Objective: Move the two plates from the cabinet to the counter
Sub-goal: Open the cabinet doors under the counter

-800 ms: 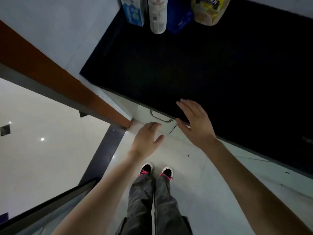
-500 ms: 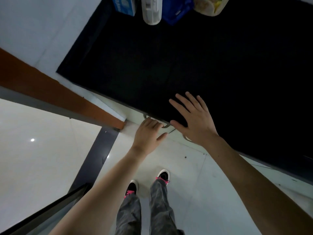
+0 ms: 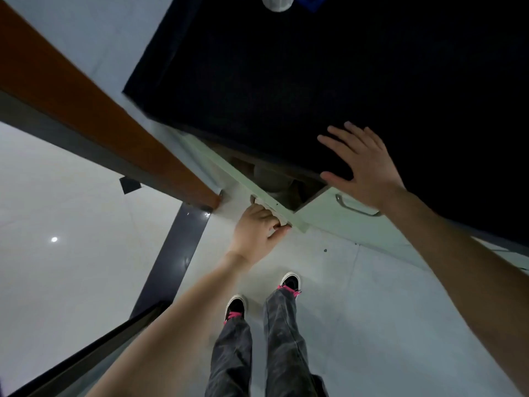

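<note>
Under the black counter (image 3: 315, 81) a pale green cabinet door (image 3: 252, 181) stands swung open. My left hand (image 3: 254, 233) grips the handle on its outer edge, fingers curled round it. Through the gap a pale round plate (image 3: 269, 179) shows dimly inside the cabinet; only part of it is visible. My right hand (image 3: 360, 164) lies flat with spread fingers on the counter's front edge, above the closed right door (image 3: 329, 213) and its metal handle (image 3: 357, 207).
A brown wooden frame (image 3: 100, 118) runs diagonally at the left, close to the open door. A white bottle (image 3: 276, 2) and a blue item stand at the counter's far edge. My feet (image 3: 263, 296) are on a pale tiled floor below.
My left hand took hold of the left door's handle and pulled the door open, uncovering the cabinet's inside. My right hand stayed spread on the counter edge.
</note>
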The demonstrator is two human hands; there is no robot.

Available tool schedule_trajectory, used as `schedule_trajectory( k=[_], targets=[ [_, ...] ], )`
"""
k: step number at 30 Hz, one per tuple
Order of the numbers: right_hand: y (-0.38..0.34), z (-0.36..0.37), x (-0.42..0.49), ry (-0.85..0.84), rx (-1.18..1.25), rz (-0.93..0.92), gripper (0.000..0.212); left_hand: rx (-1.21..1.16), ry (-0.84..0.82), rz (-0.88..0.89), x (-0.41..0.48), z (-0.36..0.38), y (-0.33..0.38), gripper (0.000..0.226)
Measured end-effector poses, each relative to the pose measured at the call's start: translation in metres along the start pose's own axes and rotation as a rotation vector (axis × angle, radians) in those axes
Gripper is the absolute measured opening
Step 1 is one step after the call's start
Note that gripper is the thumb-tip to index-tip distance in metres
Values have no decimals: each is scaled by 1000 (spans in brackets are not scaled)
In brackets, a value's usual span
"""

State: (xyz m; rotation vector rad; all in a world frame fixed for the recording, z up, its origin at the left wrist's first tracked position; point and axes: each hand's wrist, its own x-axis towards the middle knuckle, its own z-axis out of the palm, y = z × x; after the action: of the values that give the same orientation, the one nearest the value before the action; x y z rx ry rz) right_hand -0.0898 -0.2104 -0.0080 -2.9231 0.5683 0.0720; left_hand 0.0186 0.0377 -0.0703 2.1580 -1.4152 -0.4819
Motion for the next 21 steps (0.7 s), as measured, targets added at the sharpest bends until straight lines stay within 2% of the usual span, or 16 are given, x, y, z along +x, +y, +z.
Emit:
schedule_trajectory(
  k=[3,8,15,18,21],
  targets=[
    [-1,-1,0,-5,7,1,67,-30,-63,77,-31,-14,-15,19],
    [-2,-1,1,19,13,2,68,-43,-164,167,-86,-43,-60,26],
    [-3,0,3,87,10,-26,70,31,-243,272,-134,-78,-119,27],
    [-4,1,3,101,10,-35,70,18,-252,224,-135,-82,-121,29],
    [-4,0,2,125,24,-41,69,-58,-187,72,-136,-80,-111,41]
  ],
)
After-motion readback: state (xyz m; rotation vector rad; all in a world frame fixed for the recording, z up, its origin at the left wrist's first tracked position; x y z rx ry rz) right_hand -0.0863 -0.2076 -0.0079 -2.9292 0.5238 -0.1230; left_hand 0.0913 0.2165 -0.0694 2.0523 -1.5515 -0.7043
